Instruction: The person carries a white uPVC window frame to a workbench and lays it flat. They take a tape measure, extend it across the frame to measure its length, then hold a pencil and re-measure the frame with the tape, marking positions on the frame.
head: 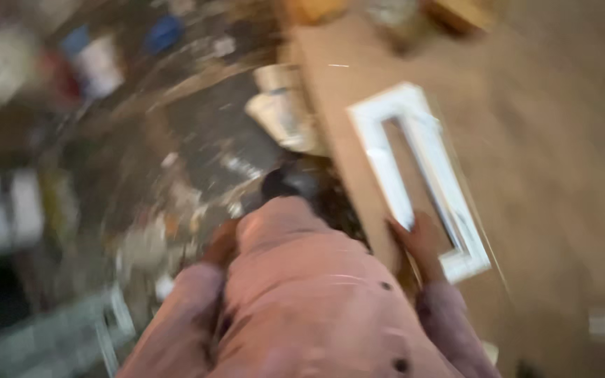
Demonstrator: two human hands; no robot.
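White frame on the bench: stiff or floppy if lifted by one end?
Probably stiff: the white rectangular frame keeps straight edges. Likely light, being open in the middle. Lying flat on the brown board, it shouldn't roll. Right hand touches its near end.

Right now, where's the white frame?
In the head view, the white rectangular frame lies flat on the brown board, right of centre, with the person's right hand on its near end.

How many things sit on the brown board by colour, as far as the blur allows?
White: 1, the rectangular frame under the right hand.
Yellow-brown: 2, blurred items at the board's far edge.
Total: 3.
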